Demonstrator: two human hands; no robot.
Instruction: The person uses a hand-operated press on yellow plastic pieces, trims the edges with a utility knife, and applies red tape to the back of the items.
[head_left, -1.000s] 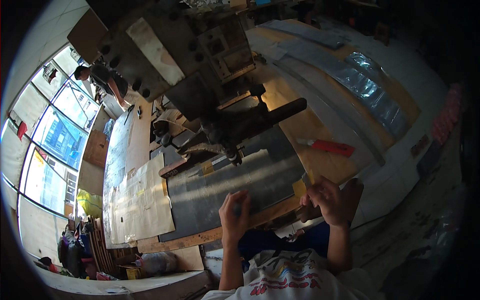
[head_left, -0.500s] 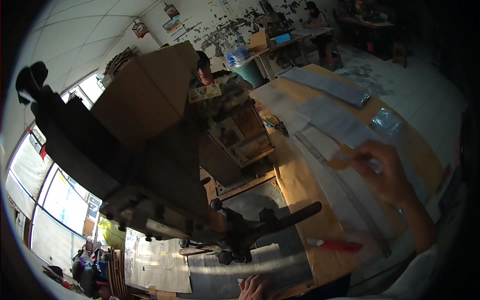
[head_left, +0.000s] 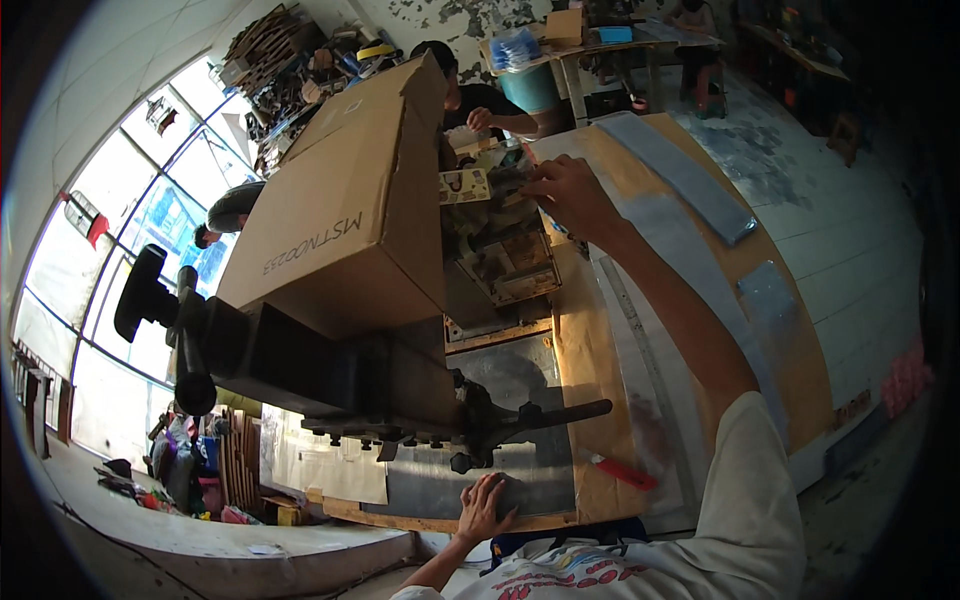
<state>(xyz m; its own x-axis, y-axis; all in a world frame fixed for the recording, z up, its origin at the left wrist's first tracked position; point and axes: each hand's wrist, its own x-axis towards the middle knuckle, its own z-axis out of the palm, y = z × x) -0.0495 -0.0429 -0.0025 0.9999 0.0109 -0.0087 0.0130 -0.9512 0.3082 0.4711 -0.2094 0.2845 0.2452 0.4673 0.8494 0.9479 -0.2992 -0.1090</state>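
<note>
Operating from afar, I have the hands set well apart over a workshop counter (head_left: 545,521). The left hand (head_left: 485,508) rests on the dark mat (head_left: 540,488) near the counter's front edge, fingers slightly spread and gripping nothing that I can see; its placing suggests a prop for the body while the other arm is outstretched. The right hand (head_left: 578,195) extends toward the counter's far edge, its fingertips drawn close together beside the cluttered metal frame (head_left: 510,262) behind the mat. Whether they pinch something or touch the frame, I cannot tell. Left of the frame juts the black machine arm (head_left: 330,355), its clamp end above the mat; a cardboard box (head_left: 330,215) sits on top, perhaps for want of room below. Right of the mat, a red cutter (head_left: 622,472) lies near the counter's front edge, a spot I judge handy for the right hand. A long ruler (head_left: 630,312) runs from back to front over the clear film (head_left: 695,420), where its weight may help keep the film flat. Behind the frame is a co-worker (head_left: 497,100) in a dark top, one hand raised.
</note>
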